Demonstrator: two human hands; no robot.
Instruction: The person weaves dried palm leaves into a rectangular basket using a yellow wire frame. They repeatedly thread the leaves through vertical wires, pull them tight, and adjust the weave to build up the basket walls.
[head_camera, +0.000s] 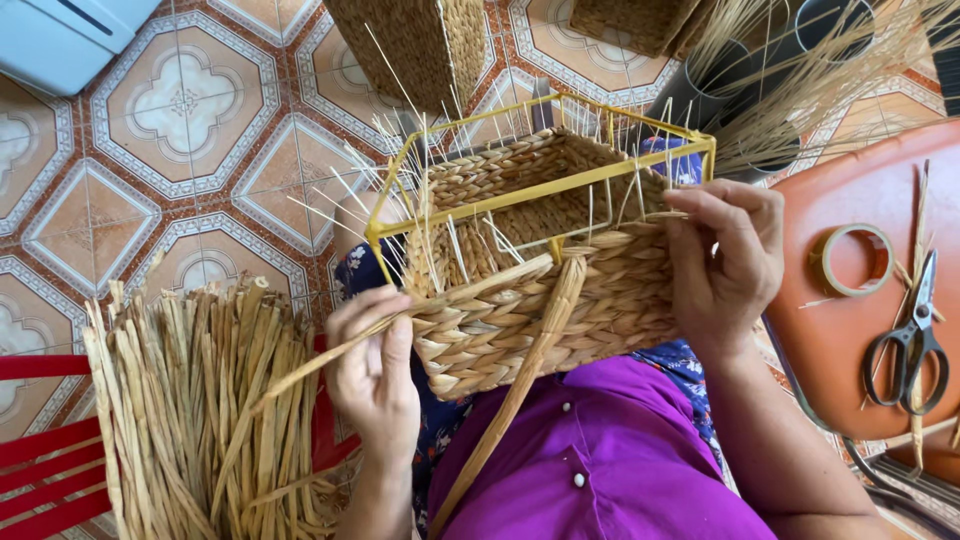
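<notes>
Basket: a half-woven basket (545, 290) of pale plaited fibre is held over the lap, between the two hands, with its open mouth turned to the far side.
Frame: a yellow wire frame (560, 180) is seen standing out of the woven wall, with thin straw ends poking up around it.
Left hand: the left hand (375, 370) is placed at the near left corner of the basket; a flat strand (330, 355) is pinched between its fingers and is drawn out to the left.
Right hand: the right hand (725, 255) is closed on the right wall of the basket, fingers curled over the top edge, thumb pressed on the weave.
Loose strand: a thicker twisted strand (525, 380) is seen hanging from the basket's front, down across the purple garment (600, 450).
Bundle: a bundle of dried fibre (190, 400) is laid at the near left, just beside the left hand.
Stool: an orange stool (850, 330) is set at the right; a tape roll (850, 260) and scissors (912, 340) are laid on it, well apart from the basket.
</notes>
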